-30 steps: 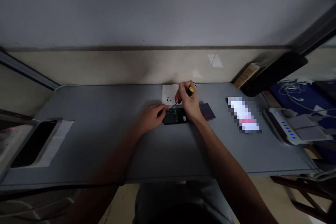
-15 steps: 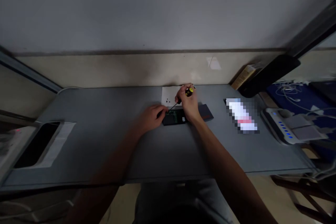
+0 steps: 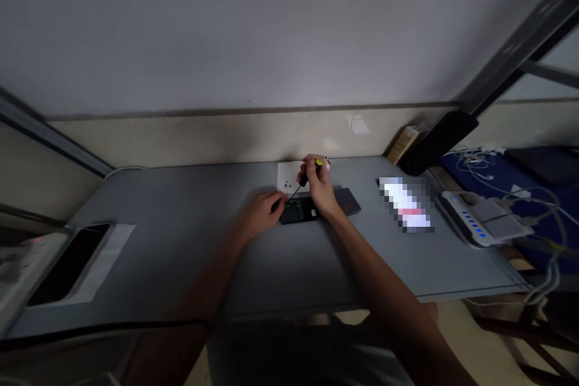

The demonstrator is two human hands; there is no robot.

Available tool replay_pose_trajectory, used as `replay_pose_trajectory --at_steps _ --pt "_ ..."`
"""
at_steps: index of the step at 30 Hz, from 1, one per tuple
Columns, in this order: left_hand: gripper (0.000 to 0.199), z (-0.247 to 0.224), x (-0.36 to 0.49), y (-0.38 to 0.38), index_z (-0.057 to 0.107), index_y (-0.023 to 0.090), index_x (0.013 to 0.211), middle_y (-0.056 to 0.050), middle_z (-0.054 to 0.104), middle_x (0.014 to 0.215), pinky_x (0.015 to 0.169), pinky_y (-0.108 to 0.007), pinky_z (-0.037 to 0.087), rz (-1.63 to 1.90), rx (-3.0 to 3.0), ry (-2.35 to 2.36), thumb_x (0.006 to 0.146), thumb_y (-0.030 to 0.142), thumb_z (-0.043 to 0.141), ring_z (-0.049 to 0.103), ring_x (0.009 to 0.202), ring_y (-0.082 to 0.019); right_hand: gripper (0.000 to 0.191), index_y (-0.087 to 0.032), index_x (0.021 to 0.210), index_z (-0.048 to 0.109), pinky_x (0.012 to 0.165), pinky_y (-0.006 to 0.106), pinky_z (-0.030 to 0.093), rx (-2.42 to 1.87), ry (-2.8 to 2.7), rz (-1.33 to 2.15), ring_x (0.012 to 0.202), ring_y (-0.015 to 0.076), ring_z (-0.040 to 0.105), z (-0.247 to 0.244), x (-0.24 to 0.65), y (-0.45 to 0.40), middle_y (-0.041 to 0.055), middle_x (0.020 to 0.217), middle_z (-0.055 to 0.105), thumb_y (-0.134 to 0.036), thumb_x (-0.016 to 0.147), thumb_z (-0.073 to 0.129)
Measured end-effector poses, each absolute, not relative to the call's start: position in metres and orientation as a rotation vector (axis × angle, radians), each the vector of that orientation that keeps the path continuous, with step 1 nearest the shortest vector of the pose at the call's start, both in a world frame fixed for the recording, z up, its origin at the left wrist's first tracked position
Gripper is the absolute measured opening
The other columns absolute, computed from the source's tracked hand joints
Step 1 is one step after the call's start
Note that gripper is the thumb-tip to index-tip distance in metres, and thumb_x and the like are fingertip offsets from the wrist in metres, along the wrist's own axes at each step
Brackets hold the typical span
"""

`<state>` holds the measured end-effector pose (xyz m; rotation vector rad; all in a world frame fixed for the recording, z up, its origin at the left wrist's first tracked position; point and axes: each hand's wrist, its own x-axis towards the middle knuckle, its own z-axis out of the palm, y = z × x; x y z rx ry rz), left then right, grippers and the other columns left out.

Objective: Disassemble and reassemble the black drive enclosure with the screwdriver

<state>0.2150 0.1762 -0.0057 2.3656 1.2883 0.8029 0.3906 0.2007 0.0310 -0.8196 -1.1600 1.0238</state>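
A dark, flat opened device with a green circuit board (image 3: 299, 211) lies on the grey table. At its left end is my left hand (image 3: 262, 214), fingers closed around that edge; what lies between the fingertips is too dark to make out. My right hand (image 3: 320, 184) grips a screwdriver (image 3: 306, 180) with a black and yellow handle. Its thin shaft slants down to the left, the tip at the board close to my left fingertips. Just behind lies white paper (image 3: 284, 172) with several tiny dark pieces on it, likely screws. A dark flat panel (image 3: 348, 201) sits right of the device.
A lit phone (image 3: 404, 205), blurred out, lies to the right, near a power strip (image 3: 473, 220) with plugs and cables. A black case (image 3: 441, 142) and a yellowish box (image 3: 402, 143) lean at the back right. Another dark phone (image 3: 70, 262) rests on paper at far left.
The camera view has shifted slightly, so the table sits lower in the picture. Both hands keep their places at the device, the screwdriver tip still at the board.
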Motion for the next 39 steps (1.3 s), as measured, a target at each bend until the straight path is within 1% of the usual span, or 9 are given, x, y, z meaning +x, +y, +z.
replay_pose_trajectory --at_steps 4,7,11,14,17,22,27,33,39 --pt "0.022 -0.002 0.215 0.174 0.072 0.022 0.097 -0.006 0.077 0.095 0.084 -0.035 0.057 0.792 2.395 1.276 0.098 0.022 0.050 0.072 0.087 -0.021 0.044 -0.027 0.101 0.060 0.080 0.033 0.053 -0.727 -1.315 0.843 0.080 0.0156 0.066 0.046 0.394 0.189 -0.0017 0.082 0.066 -0.070 0.092 0.059" --pt "0.021 0.004 0.214 0.171 0.070 0.022 0.100 -0.007 0.076 0.096 0.086 -0.037 0.056 0.734 2.384 1.268 0.100 0.028 0.050 0.072 0.090 -0.023 0.024 -0.028 0.103 0.065 0.087 0.039 0.054 -0.805 -1.484 0.652 0.090 0.0189 0.067 0.066 0.417 0.174 0.0034 0.099 0.070 -0.051 0.100 0.059" --pt "0.032 0.011 0.206 0.167 0.067 0.025 0.121 -0.006 0.074 0.107 0.086 -0.038 0.058 0.671 2.249 1.296 0.093 0.041 0.068 0.072 0.097 -0.025 0.018 -0.027 0.107 0.073 0.097 0.046 0.054 -1.083 -1.993 0.454 0.104 0.0271 0.070 0.078 0.471 0.156 0.0091 0.112 0.072 -0.039 0.098 0.063" --pt "0.059 0.016 0.199 0.166 0.065 0.029 0.132 -0.007 0.070 0.124 0.087 -0.037 0.059 0.629 2.173 1.243 0.078 0.041 0.085 0.070 0.106 -0.027 0.039 -0.028 0.124 0.073 0.097 0.049 0.056 -1.400 -2.377 0.356 0.102 0.0306 0.074 0.073 0.508 0.148 0.0132 0.140 0.065 -0.045 0.090 0.074" --pt "0.069 0.018 0.195 0.166 0.065 0.031 0.135 -0.008 0.069 0.131 0.087 -0.037 0.059 0.588 2.135 1.183 0.071 0.036 0.091 0.070 0.110 -0.028 0.067 -0.032 0.148 0.060 0.093 0.047 0.058 -1.584 -2.591 0.317 0.102 0.0313 0.076 0.066 0.528 0.144 0.0128 0.159 0.054 -0.040 0.084 0.079" --pt "0.067 0.014 0.196 0.168 0.066 0.030 0.138 -0.005 0.074 0.120 0.079 -0.034 0.060 0.556 2.086 1.249 0.074 0.030 0.087 0.071 0.098 -0.025 0.057 -0.028 0.145 0.065 0.095 0.041 0.058 -1.642 -2.555 0.487 0.112 0.0318 0.075 0.074 0.533 0.150 0.0112 0.145 0.068 -0.034 0.088 0.073" --pt "0.072 0.009 0.205 0.169 0.066 0.029 0.138 -0.007 0.071 0.137 0.082 -0.037 0.062 0.601 2.090 1.226 0.070 0.030 0.090 0.072 0.097 -0.025 0.051 -0.026 0.135 0.071 0.101 0.045 0.056 -1.581 -2.523 0.721 0.118 0.0341 0.073 0.086 0.514 0.156 0.0109 0.137 0.073 -0.039 0.086 0.077" --pt "0.070 0.011 0.218 0.162 0.068 0.029 0.134 -0.006 0.073 0.136 0.098 -0.044 0.060 0.666 2.125 1.305 0.069 0.024 0.092 0.071 0.120 -0.034 0.056 -0.021 0.135 0.065 0.087 0.043 0.058 -1.529 -2.618 0.566 0.098 0.0306 0.076 0.071 0.490 0.148 0.0148 0.141 0.066 -0.028 0.082 0.081" --pt "0.083 0.007 0.221 0.161 0.059 0.032 0.148 -0.005 0.074 0.134 0.098 -0.041 0.060 0.629 2.124 1.334 0.072 0.030 0.091 0.073 0.115 -0.031 0.053 -0.025 0.133 0.066 0.086 0.037 0.056 -1.370 -2.576 0.557 0.097 0.0256 0.075 0.054 0.476 0.151 0.0111 0.136 0.067 -0.030 0.082 0.083"
